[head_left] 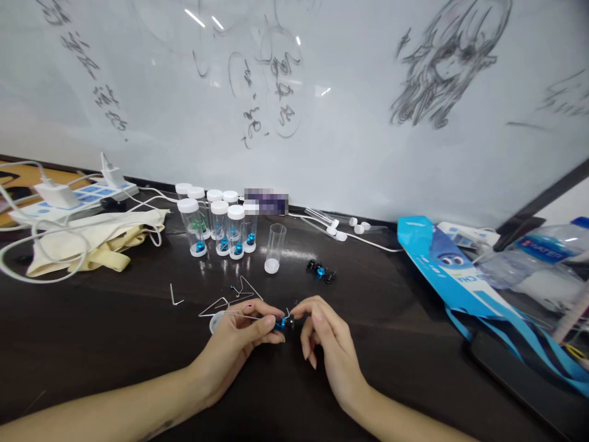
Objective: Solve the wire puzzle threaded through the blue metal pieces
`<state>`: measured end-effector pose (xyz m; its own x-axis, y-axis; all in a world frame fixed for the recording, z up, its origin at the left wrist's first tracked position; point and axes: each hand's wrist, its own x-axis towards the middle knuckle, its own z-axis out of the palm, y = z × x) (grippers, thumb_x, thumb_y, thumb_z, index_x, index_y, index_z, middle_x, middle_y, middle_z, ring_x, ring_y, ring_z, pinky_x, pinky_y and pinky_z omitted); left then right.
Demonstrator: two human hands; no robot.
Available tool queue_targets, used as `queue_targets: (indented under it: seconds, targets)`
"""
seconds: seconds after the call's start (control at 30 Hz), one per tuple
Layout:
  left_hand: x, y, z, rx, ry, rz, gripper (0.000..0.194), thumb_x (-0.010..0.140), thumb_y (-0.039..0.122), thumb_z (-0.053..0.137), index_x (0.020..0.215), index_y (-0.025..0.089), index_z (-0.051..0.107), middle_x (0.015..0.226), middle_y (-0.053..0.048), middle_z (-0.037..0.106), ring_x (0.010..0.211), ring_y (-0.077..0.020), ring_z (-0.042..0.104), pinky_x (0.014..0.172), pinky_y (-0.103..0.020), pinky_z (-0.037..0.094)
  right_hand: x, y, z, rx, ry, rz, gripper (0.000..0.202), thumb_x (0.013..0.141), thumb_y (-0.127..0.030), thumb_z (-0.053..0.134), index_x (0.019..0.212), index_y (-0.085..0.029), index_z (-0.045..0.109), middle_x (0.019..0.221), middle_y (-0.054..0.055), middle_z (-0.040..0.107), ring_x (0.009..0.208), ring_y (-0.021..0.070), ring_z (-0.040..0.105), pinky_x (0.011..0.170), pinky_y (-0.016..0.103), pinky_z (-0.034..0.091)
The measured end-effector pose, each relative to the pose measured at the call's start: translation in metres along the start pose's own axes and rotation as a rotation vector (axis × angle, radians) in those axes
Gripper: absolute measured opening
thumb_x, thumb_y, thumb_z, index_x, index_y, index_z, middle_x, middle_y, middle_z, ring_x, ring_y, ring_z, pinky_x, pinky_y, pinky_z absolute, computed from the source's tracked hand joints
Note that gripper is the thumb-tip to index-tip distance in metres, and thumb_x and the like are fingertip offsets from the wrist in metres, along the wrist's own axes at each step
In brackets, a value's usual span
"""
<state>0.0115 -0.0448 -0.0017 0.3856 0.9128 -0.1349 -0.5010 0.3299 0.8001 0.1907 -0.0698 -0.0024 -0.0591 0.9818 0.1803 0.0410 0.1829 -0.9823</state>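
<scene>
Between thumb and fingers, my left hand [246, 328] pinches a small blue metal part [280, 324] with a black end piece [289, 321]. A thin wire-like rod also runs along that hand. My right hand [326, 344] is at the black end, its index fingertip at or near a small bent silver piece [288, 312]; whether it grips that piece I cannot tell. Behind my left hand lie several bent hex keys [251, 287], partly hidden, and a round translucent lid or dish [216, 320]. One more hex key [173, 296] lies to the left.
Several white-capped clear tubes [199, 230] with blue or green parts stand behind. An uncapped tube [276, 245] is right of them. Black and blue parts [321, 271] lie nearby. White caps [340, 235], a cloth bag [92, 236], a power strip [87, 195] and a blue bag [442, 270] surround them.
</scene>
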Motion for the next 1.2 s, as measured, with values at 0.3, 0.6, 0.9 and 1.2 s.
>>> queue_targets:
  seconds: [0.3, 0.6, 0.9, 1.2]
  targets:
    - [-0.0006, -0.0031, -0.0017, 0.020, -0.014, 0.009, 0.010, 0.077, 0.019, 0.079, 0.085, 0.014, 0.075, 0.071, -0.002, 0.072, 0.067, -0.0106, 0.067, 0.071, -0.019, 0.052, 0.0003, -0.0007, 0.0008, 0.001, -0.003, -0.007, 0.039, 0.101, -0.044, 0.041, 0.091, -0.016, 0.067, 0.060, -0.002, 0.049, 0.044, 0.0082, 0.044, 0.038, 0.018, 0.034]
    - [-0.0004, -0.0014, -0.0024, 0.028, -0.017, 0.003, 0.011, 0.077, 0.021, 0.079, 0.085, 0.014, 0.075, 0.071, -0.002, 0.072, 0.066, -0.0106, 0.066, 0.070, -0.019, 0.051, -0.0003, -0.0008, 0.0006, 0.003, -0.004, 0.007, 0.040, 0.101, -0.045, 0.041, 0.091, -0.016, 0.066, 0.059, -0.003, 0.048, 0.044, 0.0084, 0.044, 0.037, 0.018, 0.033]
    - [-0.0002, -0.0013, -0.0020, 0.033, -0.017, 0.003, 0.012, 0.077, 0.021, 0.079, 0.085, 0.014, 0.076, 0.071, -0.002, 0.072, 0.066, -0.0111, 0.067, 0.071, -0.020, 0.052, -0.0022, -0.0003, 0.0005, 0.025, 0.007, 0.012, 0.041, 0.102, -0.046, 0.038, 0.095, -0.016, 0.064, 0.055, -0.004, 0.047, 0.043, 0.0092, 0.043, 0.038, 0.018, 0.035]
    - [-0.0011, 0.0006, 0.0006, 0.015, -0.005, -0.009, 0.013, 0.075, 0.022, 0.081, 0.084, 0.014, 0.076, 0.070, -0.002, 0.071, 0.065, -0.0107, 0.067, 0.070, -0.019, 0.052, -0.0002, -0.0008, 0.0014, 0.028, 0.007, 0.007, 0.043, 0.102, -0.046, 0.037, 0.091, -0.016, 0.065, 0.057, -0.003, 0.047, 0.044, 0.0091, 0.044, 0.038, 0.018, 0.034]
